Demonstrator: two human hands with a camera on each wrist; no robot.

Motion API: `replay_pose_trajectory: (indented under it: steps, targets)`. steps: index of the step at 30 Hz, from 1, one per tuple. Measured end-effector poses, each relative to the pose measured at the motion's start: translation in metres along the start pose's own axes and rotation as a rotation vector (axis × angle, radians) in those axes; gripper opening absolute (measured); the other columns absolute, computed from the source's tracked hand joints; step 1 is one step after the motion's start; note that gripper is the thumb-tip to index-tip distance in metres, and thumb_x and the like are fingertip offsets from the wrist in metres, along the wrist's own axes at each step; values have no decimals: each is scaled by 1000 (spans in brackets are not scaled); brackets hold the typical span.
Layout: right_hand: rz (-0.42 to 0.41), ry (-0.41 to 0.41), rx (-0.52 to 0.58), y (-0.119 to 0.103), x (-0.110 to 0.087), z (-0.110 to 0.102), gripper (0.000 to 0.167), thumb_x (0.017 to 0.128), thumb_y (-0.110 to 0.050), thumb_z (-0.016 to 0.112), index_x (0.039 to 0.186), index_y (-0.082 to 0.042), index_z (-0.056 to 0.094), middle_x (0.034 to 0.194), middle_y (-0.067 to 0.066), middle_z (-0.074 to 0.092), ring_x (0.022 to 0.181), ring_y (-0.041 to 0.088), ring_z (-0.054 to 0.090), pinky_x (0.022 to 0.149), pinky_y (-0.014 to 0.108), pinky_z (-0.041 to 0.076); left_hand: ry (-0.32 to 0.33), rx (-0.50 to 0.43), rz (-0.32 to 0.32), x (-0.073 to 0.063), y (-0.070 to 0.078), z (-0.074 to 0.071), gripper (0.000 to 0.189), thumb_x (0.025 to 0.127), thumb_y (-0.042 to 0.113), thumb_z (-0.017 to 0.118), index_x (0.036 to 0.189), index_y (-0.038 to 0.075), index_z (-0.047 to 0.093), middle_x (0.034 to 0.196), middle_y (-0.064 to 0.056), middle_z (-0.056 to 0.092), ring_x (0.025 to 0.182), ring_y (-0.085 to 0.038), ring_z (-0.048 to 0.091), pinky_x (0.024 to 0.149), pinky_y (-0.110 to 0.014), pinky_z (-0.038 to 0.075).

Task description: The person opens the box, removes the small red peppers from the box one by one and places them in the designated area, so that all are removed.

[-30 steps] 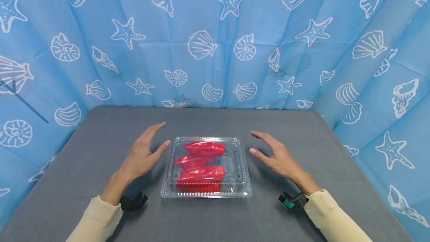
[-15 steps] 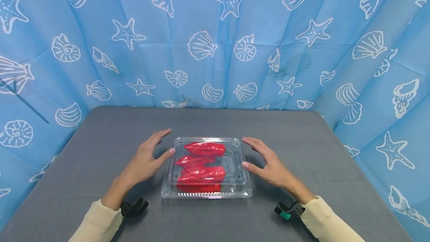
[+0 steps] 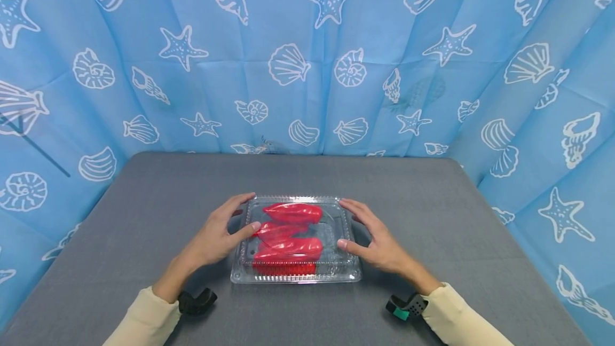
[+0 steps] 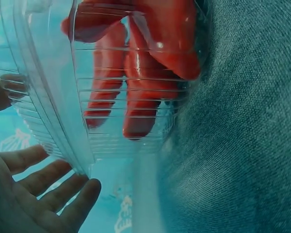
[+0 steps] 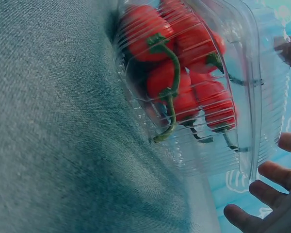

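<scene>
A clear plastic clamshell container [image 3: 295, 278] lies closed on the table, holding several red peppers [image 3: 290, 250]. In the right wrist view their green stems [image 5: 175, 80] show through the ribbed side. My left hand [image 3: 213, 236] is at the container's left side, thumb over the lid and fingers spread along the edge. At the opposite side, my right hand [image 3: 381, 244] mirrors it, its thumb above the lid's right part. Both wrist views show spread fingers right at the rim, not wrapped round it.
The grey cloth-covered table [image 3: 432, 207] extends around the container on all sides. Behind it and to both sides hangs a blue curtain [image 3: 307, 105] with white shells and starfish. Each wrist wears a black strap [image 3: 197, 301].
Both hands have moved inward to the container, the left going right and the right going left. Their thumbs now overlap the lid. The container and peppers have stayed put.
</scene>
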State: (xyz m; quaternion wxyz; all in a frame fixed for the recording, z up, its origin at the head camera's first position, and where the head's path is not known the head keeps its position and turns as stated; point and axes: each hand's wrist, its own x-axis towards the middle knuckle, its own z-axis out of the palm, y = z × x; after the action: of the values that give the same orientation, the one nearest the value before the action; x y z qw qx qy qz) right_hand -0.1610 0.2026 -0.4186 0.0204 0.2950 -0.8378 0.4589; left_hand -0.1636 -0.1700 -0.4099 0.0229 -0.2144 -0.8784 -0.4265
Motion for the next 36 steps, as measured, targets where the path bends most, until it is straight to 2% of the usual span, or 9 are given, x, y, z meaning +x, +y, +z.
replay_pose_trajectory:
  steps: [14,28,36]
  targets:
    - [41,12,5,2,5,4,75,91,-27,73,157,-16,38,159,10,35,143,36,35,110,66,35,22,-31,12,12,-7,4,71,94,33,71,153,10,41,152,-17,45,137,-42,45,104,-60,45]
    - [22,51,-10,12,16,4,72,94,-23,70,158,-18,37,159,11,35,145,35,34,110,64,35,27,-97,27,28,-13,3,70,96,29,70,154,6,39,156,-18,40,143,-39,38,110,-59,40]
    - [34,94,-39,16,18,9,68,96,-21,66,158,-17,37,160,12,34,146,39,31,111,69,30,53,-84,-2,28,-12,4,70,97,33,67,156,10,37,158,-16,38,141,-42,40,109,-60,40]
